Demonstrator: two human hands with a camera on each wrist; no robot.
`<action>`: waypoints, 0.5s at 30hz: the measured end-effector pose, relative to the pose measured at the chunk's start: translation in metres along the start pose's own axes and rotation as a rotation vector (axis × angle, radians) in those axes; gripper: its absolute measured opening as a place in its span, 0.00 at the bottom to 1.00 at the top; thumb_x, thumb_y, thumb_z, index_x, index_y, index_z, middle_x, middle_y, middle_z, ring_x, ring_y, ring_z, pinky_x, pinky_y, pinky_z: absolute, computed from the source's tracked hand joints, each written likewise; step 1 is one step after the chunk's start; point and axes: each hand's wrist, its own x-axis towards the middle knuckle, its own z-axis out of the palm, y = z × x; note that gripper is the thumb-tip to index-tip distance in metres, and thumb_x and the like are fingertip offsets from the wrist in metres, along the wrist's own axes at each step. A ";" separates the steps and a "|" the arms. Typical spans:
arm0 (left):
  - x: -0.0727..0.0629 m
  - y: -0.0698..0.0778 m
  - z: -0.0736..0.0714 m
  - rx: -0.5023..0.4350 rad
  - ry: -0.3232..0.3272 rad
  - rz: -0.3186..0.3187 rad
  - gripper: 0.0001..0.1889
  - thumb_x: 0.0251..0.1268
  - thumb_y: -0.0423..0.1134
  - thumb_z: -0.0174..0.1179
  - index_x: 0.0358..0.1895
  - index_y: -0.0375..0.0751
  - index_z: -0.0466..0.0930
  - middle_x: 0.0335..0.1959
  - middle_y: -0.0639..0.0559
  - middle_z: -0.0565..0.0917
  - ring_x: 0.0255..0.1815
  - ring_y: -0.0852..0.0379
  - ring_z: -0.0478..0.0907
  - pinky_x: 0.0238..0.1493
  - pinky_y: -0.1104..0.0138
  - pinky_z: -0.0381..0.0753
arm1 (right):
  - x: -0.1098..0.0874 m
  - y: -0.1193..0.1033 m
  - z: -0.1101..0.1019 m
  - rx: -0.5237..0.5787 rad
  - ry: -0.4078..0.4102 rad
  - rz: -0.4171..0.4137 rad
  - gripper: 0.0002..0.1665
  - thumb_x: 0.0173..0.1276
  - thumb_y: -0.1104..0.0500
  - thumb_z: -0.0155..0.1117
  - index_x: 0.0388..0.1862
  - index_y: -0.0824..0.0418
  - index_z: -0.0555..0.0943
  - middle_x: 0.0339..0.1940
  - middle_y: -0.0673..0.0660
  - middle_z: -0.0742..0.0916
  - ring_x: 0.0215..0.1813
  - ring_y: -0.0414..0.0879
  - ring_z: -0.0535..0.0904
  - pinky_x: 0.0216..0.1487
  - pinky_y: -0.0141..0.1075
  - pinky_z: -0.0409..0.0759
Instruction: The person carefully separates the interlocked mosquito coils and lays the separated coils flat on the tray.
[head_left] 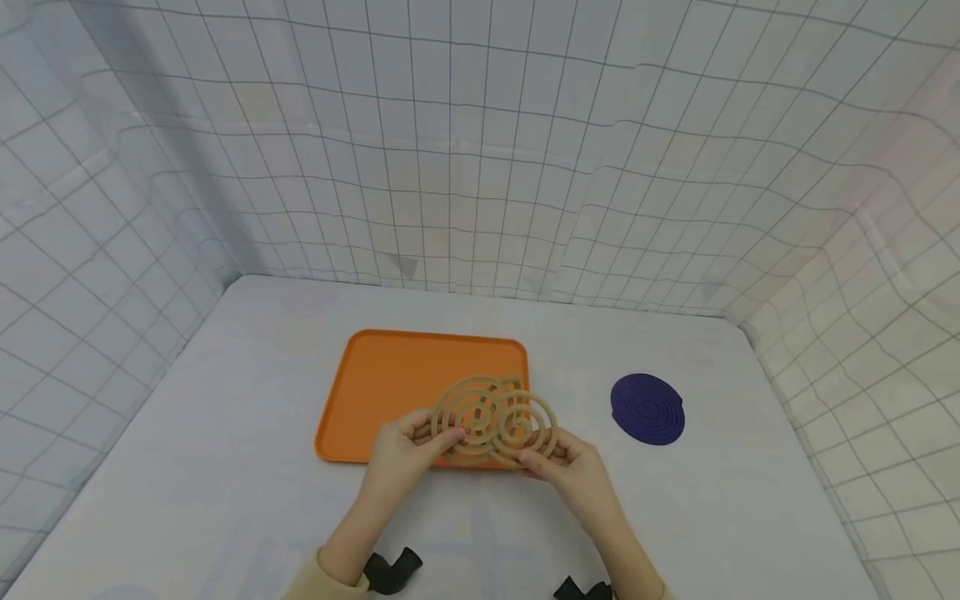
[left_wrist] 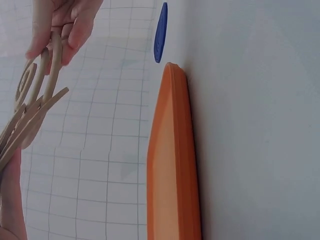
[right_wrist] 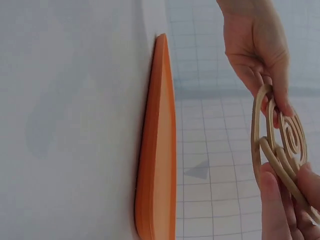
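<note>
Two tan spiral mosquito coils overlap in front of me in the head view, their rings crossing in the middle. My left hand [head_left: 408, 446] pinches the left coil [head_left: 477, 423] at its outer edge between thumb and fingers. On the other side, my right hand [head_left: 568, 473] grips the right coil [head_left: 517, 427] by its lower right edge. In the right wrist view the two coils stand at an angle to each other, with rings of one passing across the other. Whether they are fully linked I cannot tell. Both are held up above the near right part of an orange tray [head_left: 390, 367].
A dark purple disc [head_left: 648, 408] with spiral grooves and small side tabs lies flat on the white table [head_left: 210, 467], right of the tray. White walls with a grid pattern [head_left: 495, 167] enclose the table at the back and both sides.
</note>
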 end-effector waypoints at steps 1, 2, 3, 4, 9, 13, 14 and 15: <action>0.000 0.000 0.001 -0.011 0.005 -0.002 0.13 0.55 0.41 0.72 0.42 0.39 0.87 0.36 0.47 0.90 0.38 0.60 0.88 0.39 0.72 0.85 | 0.000 0.001 0.001 0.002 0.002 -0.001 0.18 0.64 0.62 0.70 0.46 0.76 0.80 0.42 0.66 0.88 0.41 0.44 0.88 0.46 0.38 0.86; 0.000 0.000 0.001 -0.016 0.010 -0.008 0.13 0.55 0.41 0.72 0.41 0.39 0.87 0.36 0.47 0.90 0.38 0.59 0.88 0.39 0.72 0.84 | 0.000 0.002 0.002 0.003 0.004 0.000 0.19 0.64 0.62 0.70 0.46 0.75 0.80 0.42 0.66 0.88 0.41 0.44 0.88 0.46 0.38 0.86; -0.001 0.000 0.002 -0.019 0.012 -0.012 0.13 0.55 0.41 0.72 0.41 0.39 0.87 0.36 0.47 0.90 0.38 0.59 0.88 0.39 0.72 0.84 | 0.000 0.002 0.003 -0.009 0.006 -0.007 0.19 0.64 0.61 0.70 0.45 0.75 0.81 0.42 0.67 0.88 0.41 0.45 0.89 0.46 0.38 0.86; -0.001 0.000 0.002 -0.018 0.013 -0.017 0.13 0.55 0.41 0.73 0.41 0.40 0.87 0.35 0.48 0.90 0.38 0.59 0.88 0.39 0.72 0.84 | 0.000 0.002 0.003 -0.020 0.008 -0.016 0.18 0.64 0.61 0.70 0.45 0.75 0.81 0.42 0.67 0.88 0.40 0.45 0.89 0.45 0.38 0.86; -0.001 0.003 -0.001 0.034 -0.001 -0.016 0.12 0.54 0.42 0.72 0.41 0.41 0.88 0.35 0.49 0.90 0.38 0.60 0.87 0.39 0.73 0.83 | 0.002 -0.002 -0.001 -0.070 -0.015 -0.026 0.16 0.64 0.63 0.70 0.43 0.76 0.81 0.41 0.70 0.88 0.38 0.45 0.89 0.42 0.38 0.87; 0.000 0.005 -0.002 0.098 -0.011 0.002 0.13 0.53 0.43 0.73 0.41 0.43 0.88 0.33 0.51 0.90 0.36 0.61 0.87 0.37 0.73 0.82 | 0.004 -0.004 -0.005 -0.082 -0.044 -0.014 0.17 0.64 0.63 0.69 0.42 0.78 0.80 0.41 0.70 0.88 0.38 0.45 0.89 0.42 0.38 0.87; 0.000 0.005 -0.003 0.112 -0.011 0.005 0.13 0.53 0.43 0.73 0.41 0.44 0.88 0.33 0.51 0.90 0.36 0.61 0.87 0.36 0.73 0.82 | 0.004 -0.004 -0.006 -0.081 -0.048 -0.010 0.17 0.64 0.62 0.70 0.42 0.78 0.80 0.41 0.70 0.88 0.38 0.45 0.89 0.42 0.38 0.87; 0.000 0.005 -0.003 0.128 -0.011 0.010 0.13 0.52 0.44 0.73 0.40 0.44 0.89 0.33 0.52 0.90 0.35 0.62 0.86 0.35 0.73 0.81 | 0.004 -0.004 -0.006 -0.078 -0.050 -0.007 0.17 0.64 0.62 0.70 0.41 0.78 0.80 0.41 0.70 0.88 0.38 0.45 0.89 0.42 0.38 0.87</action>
